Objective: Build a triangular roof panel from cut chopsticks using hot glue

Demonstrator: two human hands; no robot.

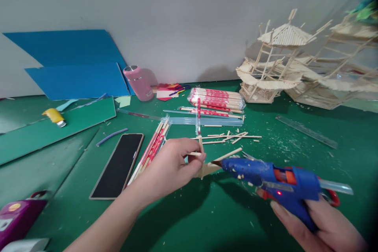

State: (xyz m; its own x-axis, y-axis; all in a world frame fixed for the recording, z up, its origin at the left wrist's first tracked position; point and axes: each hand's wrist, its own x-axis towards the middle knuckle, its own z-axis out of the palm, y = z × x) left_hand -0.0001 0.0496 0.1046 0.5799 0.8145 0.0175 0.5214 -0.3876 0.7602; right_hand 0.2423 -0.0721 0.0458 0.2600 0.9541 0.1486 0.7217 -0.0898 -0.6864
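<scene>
Left hand (pixel 173 163) is pinching the small wooden stick assembly (pixel 206 163), fingers closed on it; it looks light and brittle, so hold by the sticks, away from the joint. Right hand (pixel 321 226) is wrapping tight round the blue glue gun (pixel 274 181), nozzle touching the joint.

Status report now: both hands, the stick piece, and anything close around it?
Left hand pinches stick piece. Right hand holds glue gun, nozzle at the piece. Loose sticks and phone lie nearby.

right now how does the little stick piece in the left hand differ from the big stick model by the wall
The small stick piece is only a few sticks, while the big stick model is a tall, tiered, roofed structure. The small piece is pinched in the left hand with the glue gun nozzle at it; the big model stands untouched. Both are pale wooden sticks.
</scene>
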